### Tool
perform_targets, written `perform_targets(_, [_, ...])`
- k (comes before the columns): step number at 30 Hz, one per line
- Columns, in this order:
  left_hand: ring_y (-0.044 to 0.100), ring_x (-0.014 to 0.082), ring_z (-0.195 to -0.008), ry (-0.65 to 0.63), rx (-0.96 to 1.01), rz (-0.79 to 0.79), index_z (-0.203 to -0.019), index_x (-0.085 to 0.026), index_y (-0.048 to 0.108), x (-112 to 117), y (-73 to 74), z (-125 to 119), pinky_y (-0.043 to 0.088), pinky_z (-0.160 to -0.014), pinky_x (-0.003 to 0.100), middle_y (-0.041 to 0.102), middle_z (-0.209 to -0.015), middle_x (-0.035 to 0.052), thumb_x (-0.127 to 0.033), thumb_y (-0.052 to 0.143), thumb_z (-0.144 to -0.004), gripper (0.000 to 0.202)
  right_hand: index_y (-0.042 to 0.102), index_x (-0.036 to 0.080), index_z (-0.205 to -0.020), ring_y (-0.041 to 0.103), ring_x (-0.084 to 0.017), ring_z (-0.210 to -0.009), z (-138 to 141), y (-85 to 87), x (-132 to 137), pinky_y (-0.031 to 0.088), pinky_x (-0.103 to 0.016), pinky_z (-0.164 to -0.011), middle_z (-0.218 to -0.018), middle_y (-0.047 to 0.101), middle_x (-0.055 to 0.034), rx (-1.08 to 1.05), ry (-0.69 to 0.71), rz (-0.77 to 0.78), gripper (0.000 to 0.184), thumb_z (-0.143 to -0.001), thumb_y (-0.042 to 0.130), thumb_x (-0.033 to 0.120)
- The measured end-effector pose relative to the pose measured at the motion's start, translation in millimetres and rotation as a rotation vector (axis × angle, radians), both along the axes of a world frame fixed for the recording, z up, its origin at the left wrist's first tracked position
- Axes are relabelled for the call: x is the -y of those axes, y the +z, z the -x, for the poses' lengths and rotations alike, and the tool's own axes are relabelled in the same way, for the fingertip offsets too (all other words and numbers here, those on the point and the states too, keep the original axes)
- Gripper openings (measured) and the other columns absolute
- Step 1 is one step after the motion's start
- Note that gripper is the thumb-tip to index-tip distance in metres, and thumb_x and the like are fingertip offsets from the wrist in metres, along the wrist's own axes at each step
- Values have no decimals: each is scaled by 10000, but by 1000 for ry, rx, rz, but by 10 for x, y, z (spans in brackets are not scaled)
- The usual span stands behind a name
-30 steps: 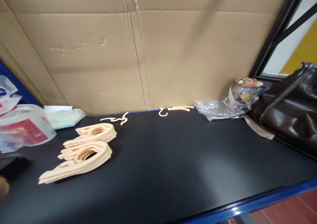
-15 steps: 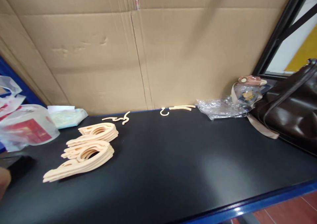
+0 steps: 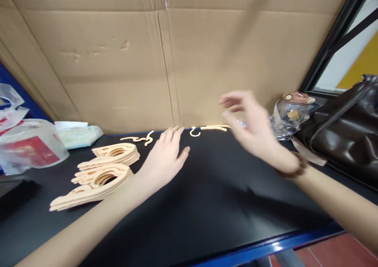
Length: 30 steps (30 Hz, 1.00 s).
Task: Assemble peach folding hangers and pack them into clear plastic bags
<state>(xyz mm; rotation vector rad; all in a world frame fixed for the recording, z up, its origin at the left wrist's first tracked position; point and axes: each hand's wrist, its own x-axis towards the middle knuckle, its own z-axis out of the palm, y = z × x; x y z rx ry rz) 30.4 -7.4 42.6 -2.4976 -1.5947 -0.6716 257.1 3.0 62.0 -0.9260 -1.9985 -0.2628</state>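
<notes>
My left hand [image 3: 167, 156] reaches over the black table [image 3: 201, 204], palm down, fingers stretched out and thumb apart, holding nothing. My right hand [image 3: 251, 125] is raised at the right, fingers spread and slightly curled, slightly blurred, with nothing in it. Left of my left hand lie two stacks of cream folding hangers, a far stack [image 3: 118, 156] and a near stack [image 3: 97, 184] partly covered by my forearm. Along the cardboard lie a loose cream hanger piece [image 3: 144, 139], a small hook [image 3: 194, 132] and thin cream strips [image 3: 214, 128].
A cardboard wall [image 3: 118, 70] closes off the back. At the left are a plastic bag with a red label [image 3: 32, 149] and a soft pale pack [image 3: 79, 136]. A strapped bottle [image 3: 291, 115], crinkled clear plastic [image 3: 279, 130] and a dark leather bag [image 3: 348, 121] stand at the right.
Both hands have come into view over the table; before, only a blurred bit of a hand showed at the left edge. The hangers and loose pieces lie where they were.
</notes>
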Motion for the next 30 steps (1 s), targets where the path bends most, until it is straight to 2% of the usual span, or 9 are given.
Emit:
perform_targets(2, [167, 332, -1432, 83, -128, 94, -1424, -19, 304, -243, -235, -14, 237, -1140, 473, 288, -1520, 211, -391, 380, -922, 629, 432, 210, -1361, 498, -264, -1213, 69, -201, -146, 431, -476, -1003, -1282, 539, -118, 126, 15, 86, 482, -967, 372, 481])
perform_targets(3, [130, 342, -1436, 113, -158, 140, -1434, -6, 286, -342, -346, 5, 221, -1142, 484, 254, -1528, 226, -418, 364, -931, 654, 418, 197, -1379, 464, -271, -1258, 90, -322, -228, 400, -475, -1039, -1329, 516, -130, 200, 17, 157, 532, -958, 362, 518])
perform_targets(6, [173, 362, -1420, 137, -174, 192, -1427, -2, 313, -506, -589, 85, 258, -1116, 511, 269, -1511, 243, -472, 308, -942, 676, 343, 163, -1445, 307, -288, -1385, 86, -666, -420, 291, -485, -1119, -1497, 348, -138, 327, -16, 396, 671, -937, 316, 601])
perform_targets(9, [240, 346, -1405, 122, -180, 202, -1417, -42, 363, -517, -695, 138, 281, -1104, 506, 312, -1498, 220, -492, 272, -945, 659, 289, 167, -1482, 189, -298, -1431, 25, -861, -478, 212, -521, -1142, -1551, 232, -125, 363, -42, 539, 753, -914, 271, 663])
perform_targets(12, [269, 324, -1400, 105, -193, 198, -1413, -73, 385, -492, -717, 158, 284, -1107, 488, 329, -1497, 197, -497, 248, -948, 645, 316, 164, -1476, 150, -295, -1439, -13, -911, -460, 173, -516, -1153, -1552, 212, -124, 396, -39, 638, 785, -903, 227, 694])
perform_targets(15, [280, 323, -1397, 110, -210, 190, -1410, -70, 391, -484, -706, 157, 287, -1105, 481, 339, -1495, 196, -491, 239, -949, 642, 339, 157, -1467, 166, -303, -1434, -12, -904, -445, 188, -502, -1152, -1546, 226, -127, 431, -53, 683, 802, -897, 211, 707])
perform_targets(24, [327, 330, -1377, 134, -283, 162, -1401, -56, 408, -463, -668, 129, 327, -1078, 443, 370, -1483, 189, -471, 262, -960, 623, 411, 116, -1425, 273, -295, -1404, 8, -907, -423, 259, -462, -1132, -1508, 315, -161, 512, -77, 538, 736, -938, 225, 635])
perform_targets(27, [432, 316, -1309, 145, -337, 102, -1363, -83, 463, -435, -630, 114, 373, -1025, 426, 453, -1436, 174, -464, 270, -961, 587, 427, 155, -1415, 331, -292, -1376, -25, -906, -451, 286, -468, -1112, -1486, 375, -135, 486, -55, 520, 696, -940, 244, 630])
perform_targets(30, [538, 325, -1170, 203, -414, 32, -1260, -78, 558, -416, -557, 103, 342, -1016, 466, 603, -1261, 189, -434, 261, -961, 551, 439, 173, -1395, 392, -274, -1330, -110, -901, -554, 341, -439, -1073, -1415, 470, -113, 454, -87, 513, 650, -951, 247, 606])
